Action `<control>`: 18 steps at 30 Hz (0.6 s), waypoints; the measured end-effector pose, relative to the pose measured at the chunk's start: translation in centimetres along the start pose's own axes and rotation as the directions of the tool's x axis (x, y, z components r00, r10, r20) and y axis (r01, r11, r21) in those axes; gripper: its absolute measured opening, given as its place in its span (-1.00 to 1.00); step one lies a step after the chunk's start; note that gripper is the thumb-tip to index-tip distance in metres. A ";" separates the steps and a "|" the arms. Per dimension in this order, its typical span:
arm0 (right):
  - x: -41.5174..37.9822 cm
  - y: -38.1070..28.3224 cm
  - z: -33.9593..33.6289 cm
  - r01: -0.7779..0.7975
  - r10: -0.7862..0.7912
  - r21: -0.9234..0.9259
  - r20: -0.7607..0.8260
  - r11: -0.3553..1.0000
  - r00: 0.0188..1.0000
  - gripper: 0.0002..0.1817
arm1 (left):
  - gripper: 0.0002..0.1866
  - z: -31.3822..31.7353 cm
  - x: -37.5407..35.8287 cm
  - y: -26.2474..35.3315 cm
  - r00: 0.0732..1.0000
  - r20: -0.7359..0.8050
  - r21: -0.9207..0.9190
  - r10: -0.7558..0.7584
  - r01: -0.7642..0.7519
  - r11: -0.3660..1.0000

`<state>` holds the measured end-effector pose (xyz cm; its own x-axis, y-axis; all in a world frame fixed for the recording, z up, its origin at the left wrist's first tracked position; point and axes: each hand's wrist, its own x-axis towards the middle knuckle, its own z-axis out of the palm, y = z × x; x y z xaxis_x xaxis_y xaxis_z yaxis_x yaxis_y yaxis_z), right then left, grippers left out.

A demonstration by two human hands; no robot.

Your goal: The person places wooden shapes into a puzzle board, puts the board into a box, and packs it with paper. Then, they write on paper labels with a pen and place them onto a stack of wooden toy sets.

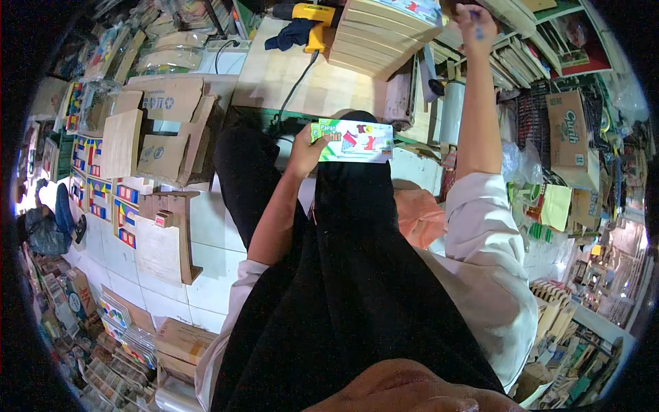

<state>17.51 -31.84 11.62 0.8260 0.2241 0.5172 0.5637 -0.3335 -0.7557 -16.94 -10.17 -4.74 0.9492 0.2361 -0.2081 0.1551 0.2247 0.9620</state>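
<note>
My left hand [303, 152] grips the left end of a printed label sheet [374, 143]. The sheet is white and green with red pictures and the words "Papan" on it, and it lies flat above my lap. Raised at the upper right, my right hand [478, 31] has its fingers bent together beside a stack of wooden boards [374, 42]. Something small and blue shows at this hand; it is blurred, so I cannot make out what it is. On top of the stack lies a similar coloured printed sheet [415, 8].
A yellow heat gun [312, 15] with a dark cloth [292, 34] and a cord lies on the wooden worktable [271, 82]. Open cardboard [168, 99] and wooden panels [161, 250] stand at the left. A carton [568, 130] and crowded shelves are at the right.
</note>
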 end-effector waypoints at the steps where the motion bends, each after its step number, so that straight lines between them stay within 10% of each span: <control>1: -1.3 -2.8 0.2 0.036 -0.036 -0.001 -0.108 0.999 0.993 -0.81 | -0.79 0.0 0.1 0.2 1.000 0.001 0.006 -0.006 0.006 1.000; 3: -4.2 -8.7 0.7 -0.152 0.195 0.208 -0.204 0.966 0.959 -0.86 | -0.79 -0.1 0.4 -0.3 1.000 0.010 0.017 0.001 -0.002 1.000; 4: -6.2 -8.1 0.5 -0.145 0.160 0.381 -0.008 0.913 0.987 -0.71 | -0.79 -0.2 0.5 -0.7 1.000 0.022 0.032 0.016 -0.017 0.999; 9: -19.7 -8.0 4.9 -0.607 0.450 0.262 0.470 0.750 0.759 -0.84 | -0.83 -0.1 0.4 -0.6 0.998 -0.018 0.091 0.062 -0.061 0.994; 12: -26.0 -6.5 7.0 -0.683 0.439 0.250 0.607 0.686 0.663 -0.85 | -0.84 -0.3 0.4 -0.9 0.998 -0.028 0.163 0.051 -0.046 0.986; 18: -30.1 -6.4 9.0 -0.499 0.371 0.196 0.459 0.844 0.807 -0.92 | -0.82 -0.1 0.3 0.1 0.999 -0.044 0.214 -0.011 0.020 0.977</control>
<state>-10.94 -28.18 -2.72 0.8776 0.4771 -0.0471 0.0641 -0.2142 -0.9747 -16.62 -10.02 -4.71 0.9344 0.2748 -0.2264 0.2295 0.0215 0.9731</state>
